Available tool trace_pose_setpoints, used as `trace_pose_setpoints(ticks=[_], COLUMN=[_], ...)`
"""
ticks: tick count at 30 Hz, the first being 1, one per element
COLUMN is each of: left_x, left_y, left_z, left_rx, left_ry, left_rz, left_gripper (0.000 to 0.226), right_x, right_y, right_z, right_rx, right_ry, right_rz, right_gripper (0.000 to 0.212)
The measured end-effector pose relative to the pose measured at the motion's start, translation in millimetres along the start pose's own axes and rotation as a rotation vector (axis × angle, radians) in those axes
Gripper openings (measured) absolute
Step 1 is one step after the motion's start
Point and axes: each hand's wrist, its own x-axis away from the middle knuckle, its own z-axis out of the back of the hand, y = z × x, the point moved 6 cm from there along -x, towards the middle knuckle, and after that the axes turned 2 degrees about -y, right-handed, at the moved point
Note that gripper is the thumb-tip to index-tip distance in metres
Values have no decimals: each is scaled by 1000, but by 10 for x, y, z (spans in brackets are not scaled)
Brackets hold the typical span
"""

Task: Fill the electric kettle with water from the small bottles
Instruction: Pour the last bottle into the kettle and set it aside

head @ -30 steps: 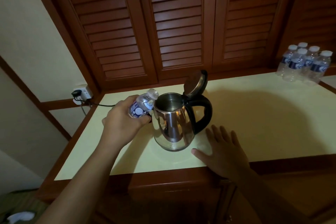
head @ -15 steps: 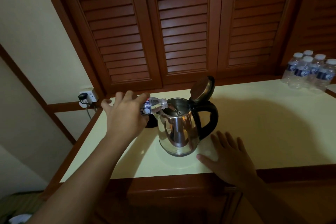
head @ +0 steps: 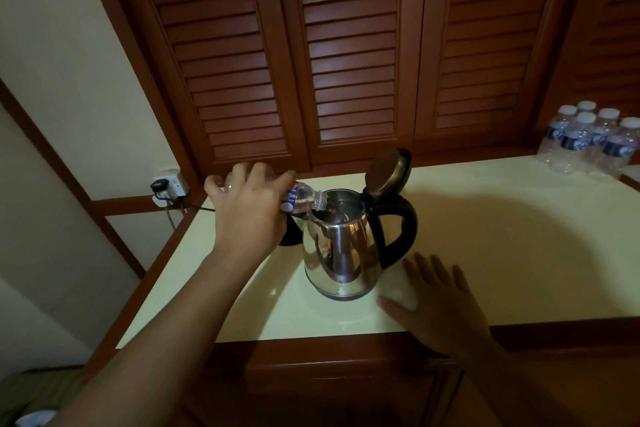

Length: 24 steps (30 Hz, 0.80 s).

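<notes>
A steel electric kettle [head: 341, 253] with a black handle stands on the pale countertop [head: 502, 246], its lid [head: 387, 172] flipped up. My left hand [head: 247, 208] grips a small clear water bottle [head: 301, 199], tipped nearly level, with its neck over the kettle's open mouth. Water is visible inside the kettle's mouth. My right hand [head: 440, 305] lies flat on the counter just right of the kettle, fingers spread, holding nothing. Several more small capped bottles [head: 588, 140] stand grouped at the counter's far right corner.
The black kettle base [head: 289, 236] sits behind my left hand, its cord running to a wall socket [head: 168, 185] at the left. Louvred wooden doors [head: 349, 55] rise directly behind the counter. The counter's wooden front edge [head: 329, 347] is close to me.
My left hand lifted the bottle and tipped it from slanting up to nearly level, bringing its neck over the kettle's mouth. The right hand stayed flat on the counter.
</notes>
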Motion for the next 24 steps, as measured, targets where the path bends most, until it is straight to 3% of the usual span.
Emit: trace_pose_setpoints(ticks=[24], left_x=[-164], left_y=[199], left_z=[78], left_rx=[-78], left_ry=[57], left_rz=[-213], left_gripper=[60], right_x=[12], right_y=[2], right_z=[12], right_rx=[-42], right_ry=[43], right_rz=[15], right_gripper=[105])
